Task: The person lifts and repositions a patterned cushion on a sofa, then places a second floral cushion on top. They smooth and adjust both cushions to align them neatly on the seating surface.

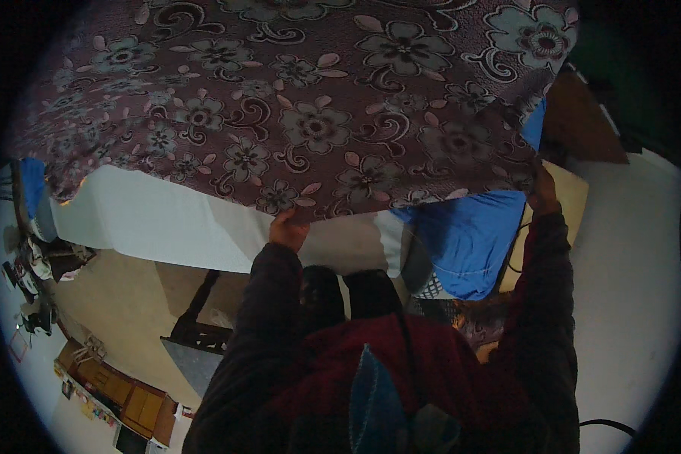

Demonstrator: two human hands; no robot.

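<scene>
A large maroon cloth with a grey and pink floral pattern [315, 127] spreads across the upper part of the view, over what looks like a bed. My left hand [289, 230] grips its near edge around the middle. Farther right, my right hand [543, 190] holds the cloth's near right corner. Below that edge shows a white sheet or mattress side [170, 218]. A blue cloth [471, 244] hangs at the right, between my two arms, with a grey and white patterned thing partly showing under it.
A small dark table [196, 354] stands on the floor to the left behind me. Wooden cabinets [127, 397] line the lower left wall. Shoes or similar clutter [31, 284] lies at the far left. To the right are a brown wooden board [581, 125] and a pale wall [630, 272].
</scene>
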